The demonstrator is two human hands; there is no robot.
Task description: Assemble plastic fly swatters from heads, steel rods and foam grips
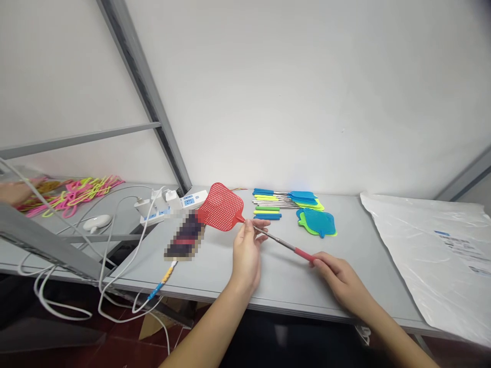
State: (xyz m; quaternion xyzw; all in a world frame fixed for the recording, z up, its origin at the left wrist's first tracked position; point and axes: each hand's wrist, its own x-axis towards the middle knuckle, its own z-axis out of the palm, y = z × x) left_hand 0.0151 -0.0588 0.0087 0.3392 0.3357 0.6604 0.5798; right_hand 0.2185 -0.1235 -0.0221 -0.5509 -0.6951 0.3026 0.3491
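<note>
Red perforated plastic fly swatter [223, 208] with metal rod: held raised over the grey table [284, 278], its head pointing left. From the left: another person's blurred hand [15, 193] beside a heap of pink and yellow cords [90, 190]; next, a white plastic power strip [194, 198]. The left hand [246, 251] pinches the swatter's neck, where head meets rod. Behind and to its right lie blue and yellow-green swatters [303, 196] and loose blue and green perforated heads [321, 222]. The right hand [337, 278] clasps the red grip. Step in hand, as judged: fitting or checking the neck joint; the next move calls for firm holds and straight alignment. Far right, a white plastic bag [414, 245] carries print, illegible; no brand readable.
</note>
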